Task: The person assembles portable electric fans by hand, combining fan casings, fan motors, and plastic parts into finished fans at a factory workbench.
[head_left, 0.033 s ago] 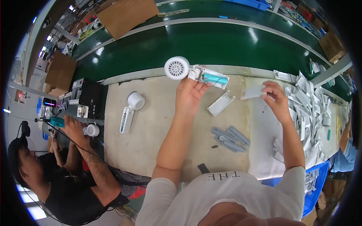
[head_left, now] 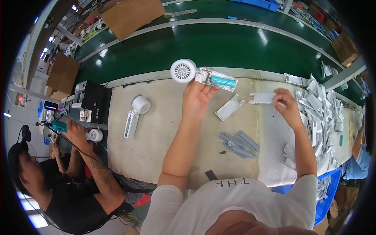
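Note:
In my left hand point(head_left: 197, 96) is a white handheld fan point(head_left: 183, 71), its round grille to the left. The handle lies open and shows a teal battery point(head_left: 223, 81) with thin wires. My right hand point(head_left: 286, 102) pinches the right end of a white handle cover point(head_left: 261, 98), held apart from the fan. Between and below the hands, another white handle shell point(head_left: 230, 107) rests on the mat. Nearer to me lie several grey flat strips point(head_left: 239, 145), with a small dark piece point(head_left: 223, 152) beside them.
A second white fan point(head_left: 141, 104) lies to the left on the mat. White shells point(head_left: 315, 113) are heaped at the right, above a blue bin point(head_left: 333, 192). A black machine point(head_left: 96, 102) stands at the left, where a co-worker point(head_left: 74, 176) holds a teal tool point(head_left: 59, 125).
The white cover in my right hand was blurred and tilted; now it is sharper and more level. My left hand and the fan have barely moved.

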Tool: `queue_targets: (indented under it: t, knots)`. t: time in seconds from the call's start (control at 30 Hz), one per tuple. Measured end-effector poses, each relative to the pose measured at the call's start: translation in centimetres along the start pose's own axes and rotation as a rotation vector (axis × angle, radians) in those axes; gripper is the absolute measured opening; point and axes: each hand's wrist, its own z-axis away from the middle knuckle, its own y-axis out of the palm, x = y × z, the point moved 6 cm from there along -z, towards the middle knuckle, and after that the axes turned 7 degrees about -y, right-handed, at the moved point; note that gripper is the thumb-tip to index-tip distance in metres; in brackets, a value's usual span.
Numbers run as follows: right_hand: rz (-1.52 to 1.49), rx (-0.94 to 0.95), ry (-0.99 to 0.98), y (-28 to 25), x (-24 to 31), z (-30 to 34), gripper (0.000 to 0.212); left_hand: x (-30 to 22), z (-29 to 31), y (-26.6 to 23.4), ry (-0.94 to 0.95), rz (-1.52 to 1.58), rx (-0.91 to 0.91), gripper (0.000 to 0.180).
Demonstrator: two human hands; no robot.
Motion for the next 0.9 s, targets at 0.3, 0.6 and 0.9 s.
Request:
queue_targets:
  t: [0.3,0.6,0.9]
  knots:
    - [0.415,0.235,-0.197,3.3,1.3,-0.3,0.04,1.9,-0.5,-0.7,-0.163,0.273,-0.085,0.03]
    - [0.19,-0.064,-0.307,3.1,7.9,-3.2,0.049,0.9,-0.4,-0.6,0.028,0.208,-0.087,0.034]
    - [0.247,-0.178,-0.577,8.1,14.9,-6.1,0.054,0.2,0.6,1.4,0.164,0.176,0.011,0.037]
